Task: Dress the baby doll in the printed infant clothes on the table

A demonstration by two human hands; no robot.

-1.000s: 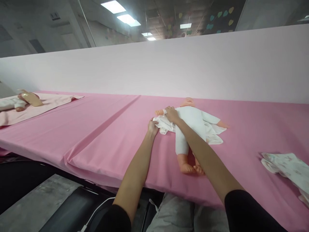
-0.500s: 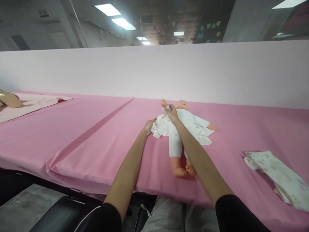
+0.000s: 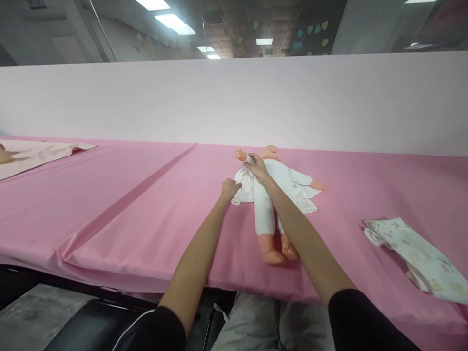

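Doll [image 3: 280, 173] with forearm [image 3: 248, 159] in closed right hand [image 3: 258, 168], white cloth [image 3: 245, 187] in closed left hand [image 3: 230, 189]

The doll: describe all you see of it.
The doll lies on its back on the pink sheet, feet towards the person. Its white torso and limbs look like cloth; its head, hands, lower legs and feet look like smooth plastic. White fabric lies partly beneath it. The right hand grips one arm near the wrist; the other arm stretches outward.
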